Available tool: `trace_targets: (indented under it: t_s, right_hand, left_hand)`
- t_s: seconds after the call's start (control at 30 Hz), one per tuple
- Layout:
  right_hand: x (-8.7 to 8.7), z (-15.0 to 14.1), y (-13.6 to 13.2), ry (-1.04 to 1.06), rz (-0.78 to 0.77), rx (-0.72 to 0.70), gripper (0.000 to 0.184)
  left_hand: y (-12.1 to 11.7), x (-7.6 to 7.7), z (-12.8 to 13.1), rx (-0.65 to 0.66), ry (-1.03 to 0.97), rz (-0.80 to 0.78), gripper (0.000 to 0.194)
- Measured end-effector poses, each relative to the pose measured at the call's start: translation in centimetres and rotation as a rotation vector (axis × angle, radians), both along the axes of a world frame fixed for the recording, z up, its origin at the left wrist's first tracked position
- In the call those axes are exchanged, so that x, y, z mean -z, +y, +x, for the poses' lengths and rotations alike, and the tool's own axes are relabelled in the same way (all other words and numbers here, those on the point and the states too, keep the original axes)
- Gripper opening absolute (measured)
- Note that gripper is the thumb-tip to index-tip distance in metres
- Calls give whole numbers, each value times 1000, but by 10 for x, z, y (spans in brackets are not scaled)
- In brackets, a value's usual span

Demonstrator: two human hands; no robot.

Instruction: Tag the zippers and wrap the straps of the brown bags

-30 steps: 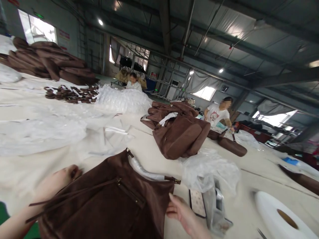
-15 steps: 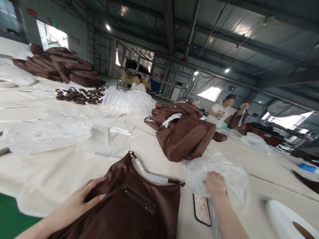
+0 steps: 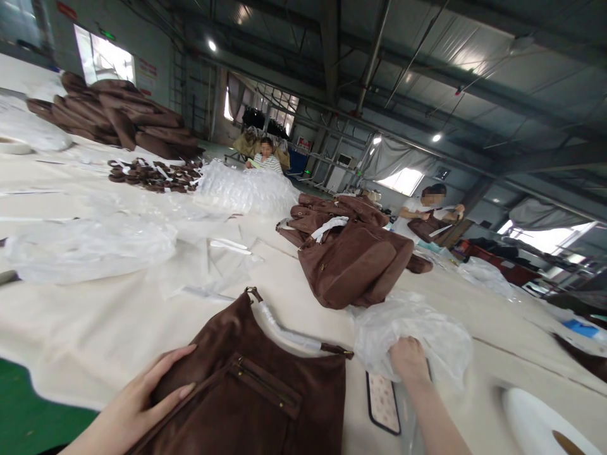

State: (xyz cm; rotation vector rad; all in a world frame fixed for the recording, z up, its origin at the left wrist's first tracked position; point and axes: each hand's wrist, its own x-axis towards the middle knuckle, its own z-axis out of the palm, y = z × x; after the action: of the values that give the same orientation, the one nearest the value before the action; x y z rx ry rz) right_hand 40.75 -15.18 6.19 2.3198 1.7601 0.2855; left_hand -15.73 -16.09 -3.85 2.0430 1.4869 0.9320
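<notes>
A dark brown handbag (image 3: 265,411) lies in front of me, a zipped pocket on its face and its handle (image 3: 289,336) wrapped in white. My left hand (image 3: 147,392) rests on the bag's left side, thumb and fingers stretched out and apart. At the right, my right hand (image 3: 408,359) is closed, knuckles up, on a crumpled clear plastic bag (image 3: 441,335); its fingertips are hidden. Just left of that wrist, a phone or phone case (image 3: 383,401) with a patterned face lies on the table.
Beyond the handbag sit a stack of brown bags (image 3: 351,253) and a heap of clear plastic (image 3: 246,189). Brown rolled pieces (image 3: 154,174) and a larger brown pile (image 3: 118,117) lie far left. A white roll (image 3: 540,420) stands near right. Two people work across the table (image 3: 294,272).
My left hand has shifted slightly left and down along the handbag. The right hand is slightly lower on the plastic. At the right, the co-worker's hands and brown item have moved.
</notes>
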Motion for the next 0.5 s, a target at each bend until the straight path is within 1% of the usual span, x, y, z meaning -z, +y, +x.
trace_targets:
  t_s: [0.07, 0.2, 0.3, 0.4, 0.5]
  right_hand:
    - [6, -1, -3, 9, -27, -21, 33]
    - [18, -7, -5, 62, -68, -41, 32]
    - [20, -12, -2, 112, -55, -47, 30]
    - [17, -13, -2, 173, -26, -60, 28]
    - [15, -13, -7, 239, 9, -43, 30]
  left_hand:
    - [0, -3, 3, -20, 12, 4, 54]
    - [-4, -17, 11, -37, 22, 9, 51]
    - [-13, -25, 13, -42, 16, 12, 49]
    - [-25, -22, 12, -78, 27, 42, 51]
    - [-33, -12, 10, -120, 40, 66, 52]
